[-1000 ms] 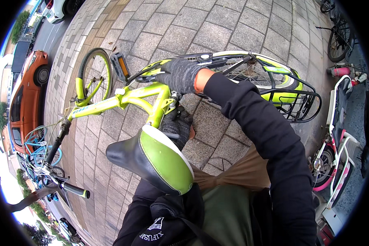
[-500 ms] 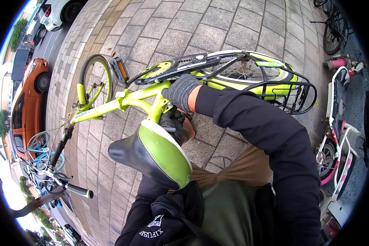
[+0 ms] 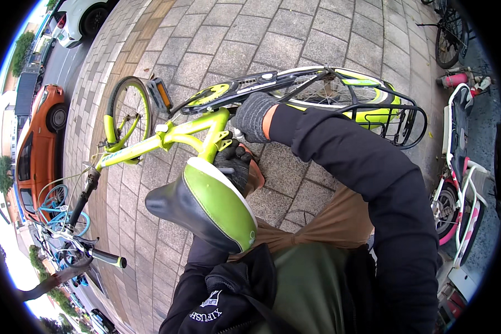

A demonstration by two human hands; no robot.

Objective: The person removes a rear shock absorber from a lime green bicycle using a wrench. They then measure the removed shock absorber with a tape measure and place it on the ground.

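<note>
A lime-green bicycle frame [image 3: 178,133] lies on its side in front of me, with its green and black saddle [image 3: 220,209] tilted toward my body. My right hand [image 3: 253,118], in a grey knit glove, is closed beside the seat tube, below the black chain guard [image 3: 245,88]. A small silvery piece [image 3: 238,133] shows at its fingertips, too small to name. My left hand [image 3: 236,164], in a dark-palmed glove, is partly hidden behind the saddle. Its fingers curl near the seat clamp tab [image 3: 224,145]; what they hold is hidden.
The bicycle's rear wheel and black rack [image 3: 412,125] reach right; its front wheel [image 3: 129,111] and handlebar grip [image 3: 108,258] are at left. Paving stones [image 3: 261,33] lie beneath. A white and pink scooter [image 3: 456,183] stands at right, an orange car [image 3: 42,139] at far left.
My right hand has drawn slightly right, away from the seat tube, and the silvery piece now shows below it. The saddle sits slightly farther left and higher in view.
</note>
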